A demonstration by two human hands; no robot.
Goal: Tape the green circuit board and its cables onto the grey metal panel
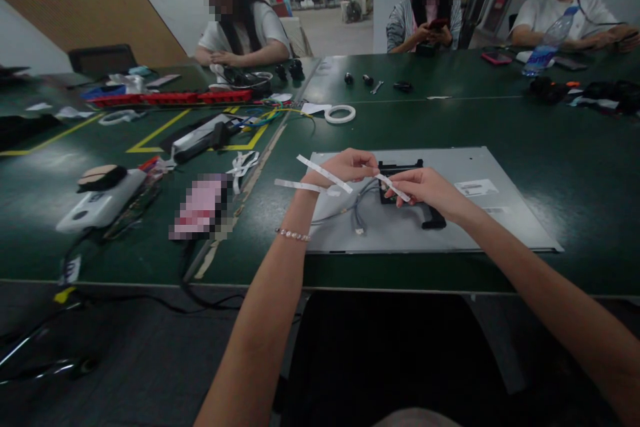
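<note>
A short white tape strip (393, 187) is stretched between my hands. My left hand (350, 167) pinches its upper left end, and my right hand (417, 188) grips it near the lower right end. More white strips (324, 173) stick to the back of my left hand and wrist. Beneath my hands lies a flat grey panel (500, 180) with a white label (476, 187). A black bracket-like part (433, 217) sits on the panel, partly hidden by my right hand. A grey cable (357, 213) with a white connector lies left of it.
A white tape roll (340, 114) lies behind the panel. To the left are a pink-screened device (200, 205), a white device (103, 203) and loose cables. Across the green table (425, 120), several people sit, with a water bottle (550, 43) and small black parts near them.
</note>
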